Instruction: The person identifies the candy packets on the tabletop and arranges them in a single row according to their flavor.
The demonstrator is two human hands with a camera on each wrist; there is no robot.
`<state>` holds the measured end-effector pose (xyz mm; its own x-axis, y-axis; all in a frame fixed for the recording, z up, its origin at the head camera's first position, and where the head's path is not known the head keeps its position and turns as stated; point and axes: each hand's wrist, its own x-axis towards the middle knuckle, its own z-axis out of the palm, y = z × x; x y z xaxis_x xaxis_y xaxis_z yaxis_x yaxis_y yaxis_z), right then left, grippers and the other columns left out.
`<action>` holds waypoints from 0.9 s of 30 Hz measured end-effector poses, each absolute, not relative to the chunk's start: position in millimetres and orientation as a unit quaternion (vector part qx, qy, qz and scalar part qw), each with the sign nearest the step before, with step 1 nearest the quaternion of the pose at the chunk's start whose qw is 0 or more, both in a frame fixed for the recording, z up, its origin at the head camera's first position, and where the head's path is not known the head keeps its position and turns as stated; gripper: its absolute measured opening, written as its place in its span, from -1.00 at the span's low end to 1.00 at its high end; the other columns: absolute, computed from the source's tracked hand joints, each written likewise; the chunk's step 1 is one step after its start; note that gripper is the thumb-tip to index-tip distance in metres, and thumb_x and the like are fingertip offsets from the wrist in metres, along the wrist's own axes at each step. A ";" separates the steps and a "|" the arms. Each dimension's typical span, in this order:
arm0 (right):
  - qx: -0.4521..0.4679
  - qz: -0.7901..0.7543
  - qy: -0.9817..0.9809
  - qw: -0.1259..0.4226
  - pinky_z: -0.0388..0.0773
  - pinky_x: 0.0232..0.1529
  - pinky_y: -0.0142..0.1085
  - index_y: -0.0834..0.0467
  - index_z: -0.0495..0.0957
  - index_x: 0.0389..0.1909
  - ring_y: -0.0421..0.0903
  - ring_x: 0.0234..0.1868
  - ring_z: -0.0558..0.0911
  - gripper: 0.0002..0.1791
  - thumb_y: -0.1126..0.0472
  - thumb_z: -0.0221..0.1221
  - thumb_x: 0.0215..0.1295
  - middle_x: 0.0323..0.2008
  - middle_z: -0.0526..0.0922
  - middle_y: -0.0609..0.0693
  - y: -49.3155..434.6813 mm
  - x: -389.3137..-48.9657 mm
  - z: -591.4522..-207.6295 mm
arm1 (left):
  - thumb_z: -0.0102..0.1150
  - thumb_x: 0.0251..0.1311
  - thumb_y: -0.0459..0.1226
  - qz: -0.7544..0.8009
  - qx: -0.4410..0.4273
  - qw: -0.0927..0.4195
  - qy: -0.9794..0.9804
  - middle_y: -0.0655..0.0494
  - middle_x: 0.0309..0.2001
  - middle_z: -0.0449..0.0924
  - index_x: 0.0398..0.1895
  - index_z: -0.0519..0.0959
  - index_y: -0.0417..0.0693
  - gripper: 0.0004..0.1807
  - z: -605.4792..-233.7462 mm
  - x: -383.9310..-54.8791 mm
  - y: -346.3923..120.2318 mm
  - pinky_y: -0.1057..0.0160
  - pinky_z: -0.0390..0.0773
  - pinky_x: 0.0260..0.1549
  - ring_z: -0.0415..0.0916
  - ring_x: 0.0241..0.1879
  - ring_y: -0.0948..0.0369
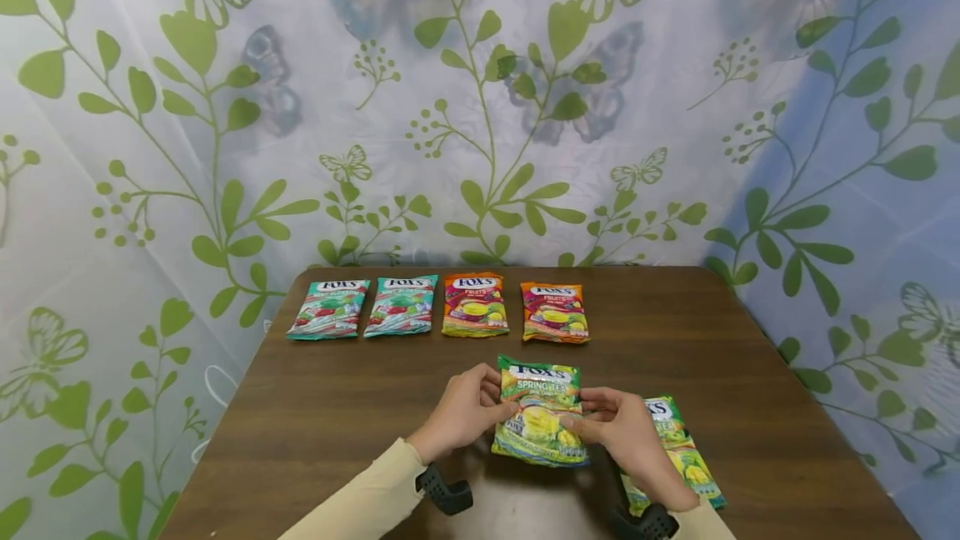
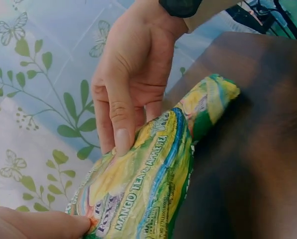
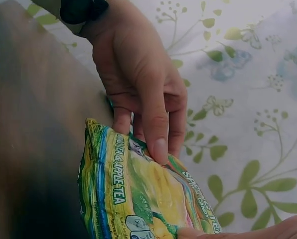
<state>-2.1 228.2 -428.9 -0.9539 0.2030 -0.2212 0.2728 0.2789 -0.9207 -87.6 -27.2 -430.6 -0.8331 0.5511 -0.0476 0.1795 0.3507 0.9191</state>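
Note:
A green and yellow Fox's Spring Tea candy bag (image 1: 542, 407) is held upright, front facing me, over the middle of the table. My left hand (image 1: 463, 408) pinches its left edge, thumb on the front and fingers behind. On the opposite edge my right hand (image 1: 626, 432) grips it the same way. The left wrist view shows the left thumb (image 2: 121, 142) pressing the bag's printed face (image 2: 138, 189). In the right wrist view the right thumb (image 3: 160, 149) lies on the wrapper (image 3: 153, 189). A second Spring Tea bag (image 1: 686, 457) lies on the table, partly hidden behind my right forearm.
Along the far side of the brown table (image 1: 360, 423) lie two teal Mint Blossom bags (image 1: 330, 309) (image 1: 401, 307), then two orange Fruits bags (image 1: 475, 305) (image 1: 555, 312). A leaf-and-butterfly patterned curtain (image 1: 480, 107) hangs behind the table's far edge.

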 end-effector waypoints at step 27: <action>0.126 -0.503 0.855 0.029 0.79 -0.12 -0.10 0.56 0.48 0.37 0.11 -0.05 0.76 -0.33 0.19 0.46 0.47 0.23 0.57 0.49 374.7 -95.5 -416.4 | 0.45 0.43 -0.31 0.446 0.280 0.154 0.836 -0.04 -0.22 0.63 -0.11 0.54 -0.28 -0.74 -424.2 -195.4 137.0 0.16 0.60 -0.26 0.57 -0.28 0.15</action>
